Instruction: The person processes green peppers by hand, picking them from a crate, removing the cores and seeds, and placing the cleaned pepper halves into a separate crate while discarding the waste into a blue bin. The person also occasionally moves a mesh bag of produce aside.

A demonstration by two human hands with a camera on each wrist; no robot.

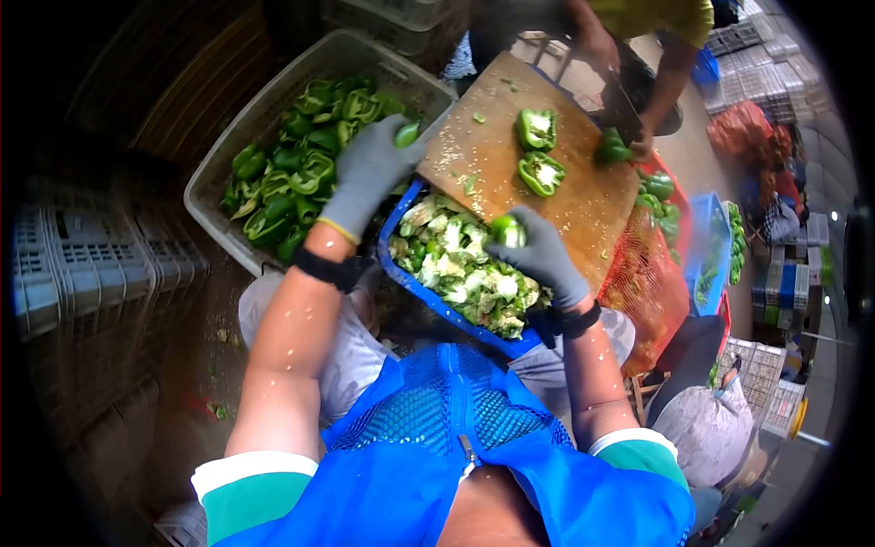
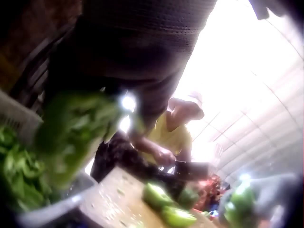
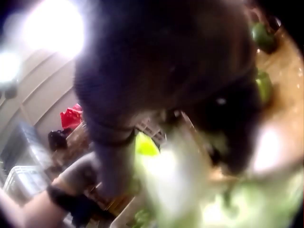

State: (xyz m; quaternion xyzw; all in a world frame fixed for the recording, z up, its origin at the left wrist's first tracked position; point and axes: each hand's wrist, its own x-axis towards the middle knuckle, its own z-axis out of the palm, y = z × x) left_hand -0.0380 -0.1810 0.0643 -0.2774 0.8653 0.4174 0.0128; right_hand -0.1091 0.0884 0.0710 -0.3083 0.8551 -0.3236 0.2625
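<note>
My left hand [image 1: 375, 169], in a grey glove, is over the right side of a grey crate [image 1: 214, 137] of cut green peppers [image 1: 301, 173]. It holds a green pepper piece [image 1: 406, 135], which shows large and blurred in the left wrist view. Above a blue-rimmed tub [image 1: 401, 273] of pale pepper cores [image 1: 465, 269], my gloved right hand [image 1: 547, 255] grips another green pepper piece [image 1: 508, 231] at the cutting board's near edge. Two pepper halves [image 1: 538, 129] lie cut side up on the wooden board [image 1: 488, 109].
Across the board, a person in a yellow shirt [image 1: 661, 18] holds a cleaver [image 1: 612, 96] and a green pepper [image 1: 613, 146]. A red mesh sack [image 1: 643, 283] and a blue crate [image 1: 706, 242] stand to the right. Stacked crates [image 1: 100, 255] line the left.
</note>
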